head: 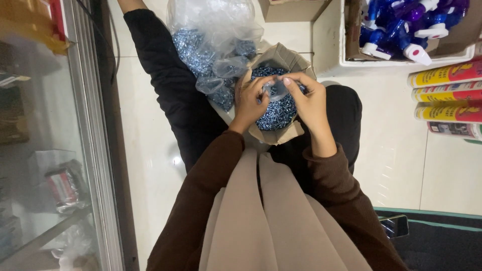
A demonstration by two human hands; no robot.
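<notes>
Floor of pale glossy tile (150, 165) filled most of the view, reflecting the ceiling light. At nine o'clock stood a glass-fronted display cabinet with an aluminium frame (93, 150), dim packets lying on its shelves. At five o'clock lay a dark mat with a green edge (442, 241), and a black phone (394, 226) rested on its near corner. At one o'clock sat a white open tray (351, 60) holding blue and purple spray bottles with white triggers (401, 30); below it, at three o'clock, lay a stack of yellow and red sealant tubes (447, 95) on their sides. At twelve o'clock a large clear plastic bag of silver-blue screws (211, 45) slumped across the person's black trouser leg.

Just beside that bag, at the centre, a small brown cardboard box (278, 133) stood open on the lap, heaped with loose silver-blue screws (273, 115). Above the heap the left hand (248, 103) and the right hand (311, 103) met, fingers curled and pinched together on a small clear plastic pouch (276, 89); both hands were closed on its edges, thumbs and forefingers gripping. Whether the pouch held any screws I could not tell.
</notes>
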